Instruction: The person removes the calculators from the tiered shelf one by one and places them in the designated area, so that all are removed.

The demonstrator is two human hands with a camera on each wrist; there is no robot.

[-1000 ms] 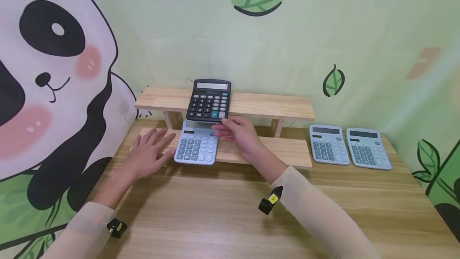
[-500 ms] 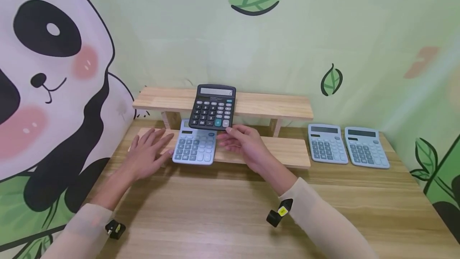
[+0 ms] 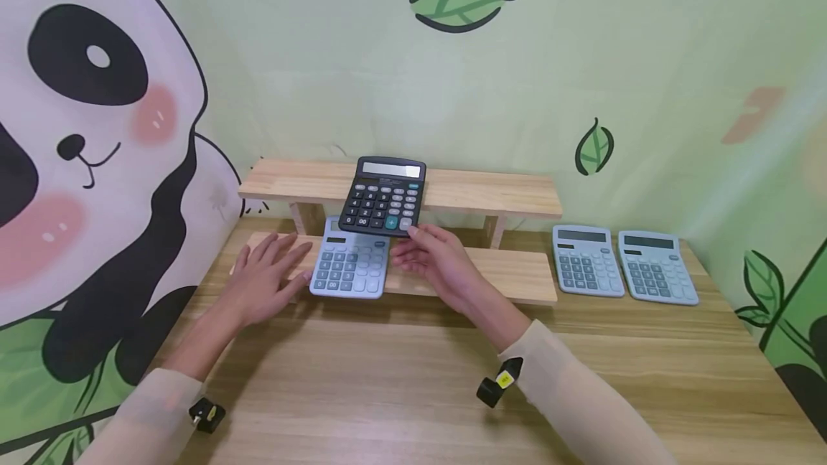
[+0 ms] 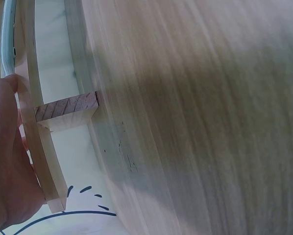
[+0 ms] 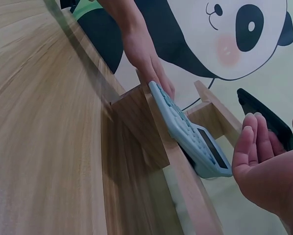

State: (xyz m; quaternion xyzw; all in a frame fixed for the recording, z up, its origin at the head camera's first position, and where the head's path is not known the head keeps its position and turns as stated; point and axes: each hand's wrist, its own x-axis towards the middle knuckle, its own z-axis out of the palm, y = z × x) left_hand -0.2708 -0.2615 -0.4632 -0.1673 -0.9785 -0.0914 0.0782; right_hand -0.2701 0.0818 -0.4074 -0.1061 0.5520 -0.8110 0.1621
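Note:
My right hand (image 3: pixel 446 264) pinches a black desk calculator (image 3: pixel 382 196) at its lower right corner. The calculator tilts up, overlapping the front of the upper shelf in the head view; in the right wrist view it shows as a dark slab (image 5: pixel 266 117) behind the fingers. Below it a light blue calculator (image 3: pixel 349 271) lies on the lower shelf, its top part hidden by the black one. My left hand (image 3: pixel 268 278) rests on the left of the lower shelf, fingers spread, thumb tip right at the blue calculator's left edge.
The two-step wooden rack has an upper shelf (image 3: pixel 497 192) and a lower shelf (image 3: pixel 510 271). Right of it, two more light blue calculators (image 3: pixel 588 260) (image 3: pixel 657 268) lie side by side on the wooden table (image 3: pixel 413 379). A panda-printed cloth (image 3: pixel 310 70) hangs behind.
The right hand has drawn the black calculator toward me and slightly right, so it covers more of the blue one's top. The left hand has stayed in place.

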